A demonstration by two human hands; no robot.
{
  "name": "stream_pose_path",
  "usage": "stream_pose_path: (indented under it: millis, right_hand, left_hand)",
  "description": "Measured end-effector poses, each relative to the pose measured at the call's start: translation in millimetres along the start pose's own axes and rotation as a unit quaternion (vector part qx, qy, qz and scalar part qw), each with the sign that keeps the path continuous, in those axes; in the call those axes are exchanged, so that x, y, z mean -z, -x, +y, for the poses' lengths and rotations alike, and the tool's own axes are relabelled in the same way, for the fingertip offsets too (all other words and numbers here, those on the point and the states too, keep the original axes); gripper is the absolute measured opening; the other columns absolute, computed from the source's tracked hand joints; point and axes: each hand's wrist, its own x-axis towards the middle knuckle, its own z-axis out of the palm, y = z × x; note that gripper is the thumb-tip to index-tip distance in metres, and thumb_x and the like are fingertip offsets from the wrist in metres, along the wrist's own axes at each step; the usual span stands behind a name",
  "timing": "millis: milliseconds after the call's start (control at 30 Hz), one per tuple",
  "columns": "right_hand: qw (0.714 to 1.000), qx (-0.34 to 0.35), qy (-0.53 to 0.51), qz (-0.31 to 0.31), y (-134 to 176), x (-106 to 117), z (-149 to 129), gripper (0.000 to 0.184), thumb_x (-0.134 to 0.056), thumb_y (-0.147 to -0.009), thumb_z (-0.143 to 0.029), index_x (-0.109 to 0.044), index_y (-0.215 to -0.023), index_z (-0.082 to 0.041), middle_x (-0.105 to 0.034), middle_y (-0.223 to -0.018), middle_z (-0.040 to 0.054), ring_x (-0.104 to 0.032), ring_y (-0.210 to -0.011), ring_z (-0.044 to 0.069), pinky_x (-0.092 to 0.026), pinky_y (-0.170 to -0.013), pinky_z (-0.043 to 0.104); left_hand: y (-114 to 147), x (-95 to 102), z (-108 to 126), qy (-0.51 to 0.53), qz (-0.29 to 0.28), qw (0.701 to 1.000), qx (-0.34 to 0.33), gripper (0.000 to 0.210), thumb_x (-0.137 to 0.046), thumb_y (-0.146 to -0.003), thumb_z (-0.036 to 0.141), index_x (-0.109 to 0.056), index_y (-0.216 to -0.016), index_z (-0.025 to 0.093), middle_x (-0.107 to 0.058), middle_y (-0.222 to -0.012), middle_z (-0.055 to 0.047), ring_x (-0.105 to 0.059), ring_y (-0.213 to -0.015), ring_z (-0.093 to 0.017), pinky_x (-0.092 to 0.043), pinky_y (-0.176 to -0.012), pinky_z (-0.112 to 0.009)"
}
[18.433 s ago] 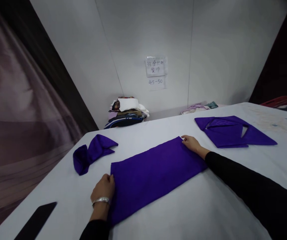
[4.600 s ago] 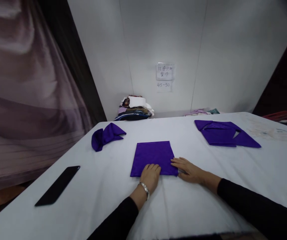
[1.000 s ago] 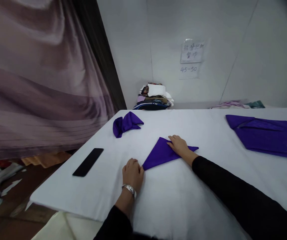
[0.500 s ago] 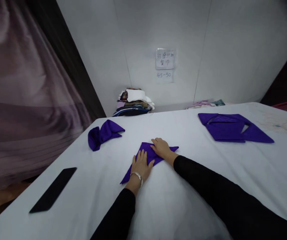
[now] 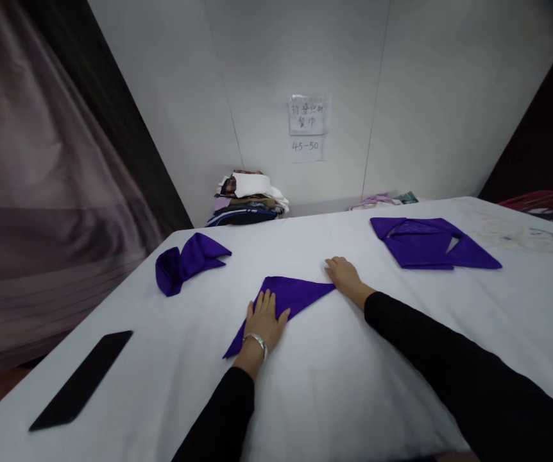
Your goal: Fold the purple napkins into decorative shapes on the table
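A purple cloth napkin (image 5: 296,294), folded into a triangle, lies on the white-covered table in front of me. My left hand (image 5: 263,319), with a silver bracelet at the wrist, presses flat on the napkin's left part, fingers stretched out. At the napkin's right tip rests my right hand (image 5: 345,276); its fingers are extended and slightly bent, pointing left beyond the upper edge. The tip meets the lower side of this hand, and its very end is hidden there.
Another folded purple napkin (image 5: 194,260) stands bunched at the far left. A flatter purple napkin with folded flaps (image 5: 421,247) lies at the right. Near the left table edge is a black flat strip (image 5: 84,378). Stacked cloths (image 5: 250,199) sit beyond the table, below wall signs (image 5: 306,125).
My right hand has slid right from the napkin's middle to its right tip, uncovering the upper part. My left hand stays pressed on the napkin. The view has shifted slightly.
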Motion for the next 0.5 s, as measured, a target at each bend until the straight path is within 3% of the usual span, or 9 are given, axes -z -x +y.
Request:
stream_pose_path:
  millis: [133,233,333,400,500]
  right_hand:
    - [0.999,-0.035,-0.016,0.015,3,8,18,0.032,-0.033,-0.090,-0.028,-0.053,-0.113,-0.016,-0.057,-0.107,0.0110,-0.049,-0.099,0.022,-0.038,-0.082,0.031]
    - [0.998,-0.028,-0.039,0.036,11,12,9,0.038,-0.026,-0.093,-0.030,-0.049,-0.119,-0.017,-0.055,-0.115,0.0093,-0.049,-0.105,0.019,-0.038,-0.087,0.031]
    - [0.988,0.124,-0.088,0.027,28,12,-20,0.041,-0.031,-0.091,-0.039,-0.047,-0.123,-0.018,-0.051,-0.124,0.0078,-0.042,-0.115,0.018,-0.031,-0.098,0.032]
    - [0.964,0.243,-0.107,-0.020,40,9,-42,0.048,-0.034,-0.089,-0.046,-0.043,-0.128,-0.019,-0.044,-0.132,0.0081,-0.034,-0.123,0.019,-0.022,-0.103,0.037]
    - [0.945,0.291,-0.097,-0.110,52,3,-61,0.059,-0.031,-0.087,-0.054,-0.032,-0.136,-0.020,-0.031,-0.141,0.0091,-0.021,-0.130,0.022,-0.011,-0.105,0.045]
  left_hand:
    - [2,3.7,2,0.004,-0.010,1.000,0.007,0.072,-0.017,-0.083,0.058,-0.026,-0.136,0.010,-0.020,-0.145,-0.009,-0.011,-0.134,-0.023,-0.011,-0.108,-0.045]
    - [2,3.5,1,0.002,-0.008,1.000,0.006,0.072,-0.017,-0.083,0.058,-0.026,-0.136,0.010,-0.020,-0.145,-0.009,-0.012,-0.134,-0.022,-0.010,-0.108,-0.045]
    - [0,0.4,1,-0.006,-0.001,1.000,0.004,0.071,-0.017,-0.083,0.058,-0.026,-0.136,0.011,-0.021,-0.145,-0.009,-0.012,-0.134,-0.023,-0.011,-0.108,-0.044]
    - [-1,-1.7,1,-0.007,0.006,1.000,0.002,0.070,-0.017,-0.083,0.058,-0.027,-0.135,0.011,-0.023,-0.144,-0.010,-0.013,-0.134,-0.023,-0.012,-0.107,-0.045]
    - [2,-1.7,0,0.013,0.018,1.000,-0.008,0.066,-0.020,-0.084,0.056,-0.029,-0.135,0.013,-0.025,-0.144,-0.010,-0.015,-0.133,-0.023,-0.012,-0.107,-0.045]
